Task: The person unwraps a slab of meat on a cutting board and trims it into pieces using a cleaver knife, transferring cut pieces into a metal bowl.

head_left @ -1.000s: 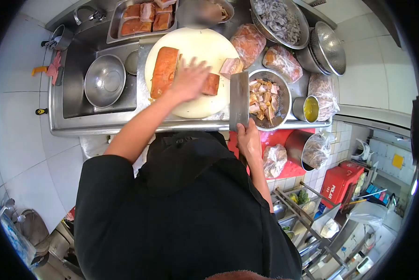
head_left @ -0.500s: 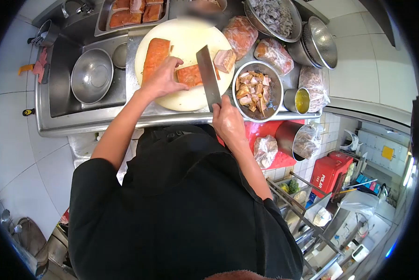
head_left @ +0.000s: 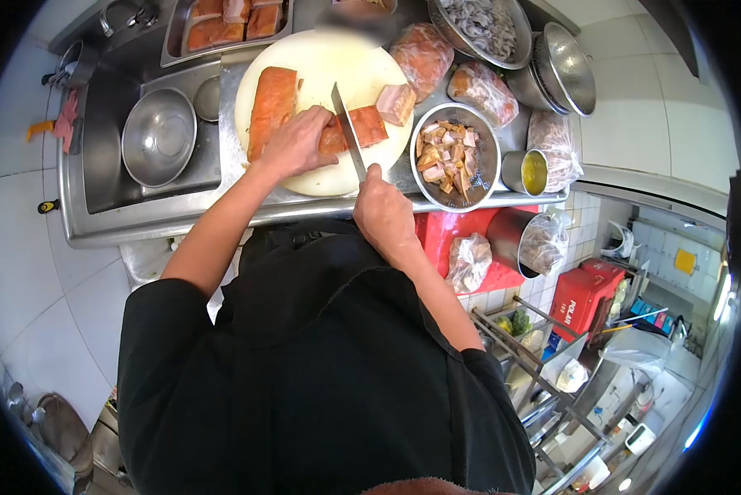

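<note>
On the round white cutting board (head_left: 321, 62), my left hand (head_left: 300, 142) grips the left end of a reddish slab of meat (head_left: 370, 125). My right hand (head_left: 384, 213) is wrapped round the handle of a cleaver (head_left: 350, 132). Its blade lies across the slab, edge-on to me, close to my left fingers. Left of my hand is a longer reddish slab of meat (head_left: 273, 99), partly hidden by it. A pale-sided chunk of meat (head_left: 396, 104) sits at the board's right edge. Beside the board stands a perforated metal bowl (head_left: 494, 153) with cut meat pieces (head_left: 449, 157).
A sink with a metal bowl (head_left: 160, 136) is at the left. A tray (head_left: 172, 41) of meat slabs stands behind. Bagged meat (head_left: 483, 93), a bowl of grey pieces (head_left: 479, 29) and a cup of yellow liquid (head_left: 534, 172) line the right side.
The cleaver has moved left and turned edge-on over the slab. My right hand has shifted left with it, while my left fingers have closed in on the slab.
</note>
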### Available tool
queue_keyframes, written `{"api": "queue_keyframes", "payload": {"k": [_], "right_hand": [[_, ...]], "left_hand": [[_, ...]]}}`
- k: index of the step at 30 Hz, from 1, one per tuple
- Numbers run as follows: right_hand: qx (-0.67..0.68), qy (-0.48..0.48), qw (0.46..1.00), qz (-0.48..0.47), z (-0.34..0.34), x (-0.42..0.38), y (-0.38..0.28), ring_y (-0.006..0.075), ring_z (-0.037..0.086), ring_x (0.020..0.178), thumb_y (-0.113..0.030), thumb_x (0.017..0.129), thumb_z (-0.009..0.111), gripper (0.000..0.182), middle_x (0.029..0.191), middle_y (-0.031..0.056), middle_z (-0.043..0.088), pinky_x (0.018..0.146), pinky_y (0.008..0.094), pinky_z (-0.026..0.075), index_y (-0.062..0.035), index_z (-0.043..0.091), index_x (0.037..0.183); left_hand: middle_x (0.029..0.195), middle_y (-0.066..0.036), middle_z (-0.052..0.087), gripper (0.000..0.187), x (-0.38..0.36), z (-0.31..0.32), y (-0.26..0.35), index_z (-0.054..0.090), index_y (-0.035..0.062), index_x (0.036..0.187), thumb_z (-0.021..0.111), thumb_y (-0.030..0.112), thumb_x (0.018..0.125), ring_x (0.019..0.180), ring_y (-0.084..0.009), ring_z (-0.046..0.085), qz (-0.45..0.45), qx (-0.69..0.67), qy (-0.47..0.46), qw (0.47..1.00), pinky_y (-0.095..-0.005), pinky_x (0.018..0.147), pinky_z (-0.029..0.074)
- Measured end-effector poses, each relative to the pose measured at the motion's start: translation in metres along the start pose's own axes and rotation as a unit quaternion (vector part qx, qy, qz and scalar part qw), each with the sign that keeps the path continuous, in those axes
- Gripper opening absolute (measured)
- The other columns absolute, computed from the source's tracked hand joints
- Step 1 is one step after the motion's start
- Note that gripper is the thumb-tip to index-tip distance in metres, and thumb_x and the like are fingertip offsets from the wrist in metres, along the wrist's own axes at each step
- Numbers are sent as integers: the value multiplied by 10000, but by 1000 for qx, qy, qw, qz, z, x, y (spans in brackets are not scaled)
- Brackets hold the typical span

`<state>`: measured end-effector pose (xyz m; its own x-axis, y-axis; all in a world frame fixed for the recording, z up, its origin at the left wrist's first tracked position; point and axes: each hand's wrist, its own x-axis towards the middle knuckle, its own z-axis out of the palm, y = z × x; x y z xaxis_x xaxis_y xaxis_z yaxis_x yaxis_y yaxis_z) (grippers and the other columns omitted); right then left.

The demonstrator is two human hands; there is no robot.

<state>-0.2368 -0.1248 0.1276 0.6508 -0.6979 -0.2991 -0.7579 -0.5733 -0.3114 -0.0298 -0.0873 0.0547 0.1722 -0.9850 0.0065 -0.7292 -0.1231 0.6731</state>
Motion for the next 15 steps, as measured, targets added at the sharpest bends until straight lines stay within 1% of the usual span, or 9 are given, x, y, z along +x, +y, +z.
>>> {"api": "queue_keyframes", "payload": {"k": [3, 9, 12, 15], "right_hand": [[-2, 3, 1000, -11, -1, -1, 0, 416, 731, 742, -41, 905, 500, 142, 761, 255, 706, 707, 490, 593, 23, 488, 1031], [-6, 24, 999, -32, 7, -3, 5, 382, 736, 700, -46, 899, 511, 196, 742, 228, 710, 664, 464, 599, 47, 502, 1071], [-4, 32, 999, -38, 9, -4, 6, 365, 735, 682, -51, 894, 521, 226, 736, 212, 713, 649, 450, 599, 57, 511, 1091], [-8, 46, 998, -47, 11, -5, 8, 352, 735, 674, -56, 890, 528, 244, 729, 200, 713, 640, 440, 599, 61, 517, 1104]], "left_hand": [[1180, -149, 602, 650, 0, 0, 1, 573, 31, 1190, 900, 275, 685, 1117, -361, 603, 17, 30, 2, 999, -454, 931, 497], [1191, -155, 589, 686, 2, -1, 8, 582, 24, 1207, 898, 332, 682, 1137, -375, 583, -3, 43, 2, 999, -462, 942, 487], [1194, -161, 587, 711, 2, 3, 7, 579, 13, 1222, 901, 333, 675, 1143, -383, 575, -6, 55, 7, 998, -468, 951, 482], [1208, -159, 587, 733, 3, 2, 8, 575, 10, 1248, 899, 332, 675, 1149, -383, 572, -17, 66, -6, 998, -465, 954, 481]]}}
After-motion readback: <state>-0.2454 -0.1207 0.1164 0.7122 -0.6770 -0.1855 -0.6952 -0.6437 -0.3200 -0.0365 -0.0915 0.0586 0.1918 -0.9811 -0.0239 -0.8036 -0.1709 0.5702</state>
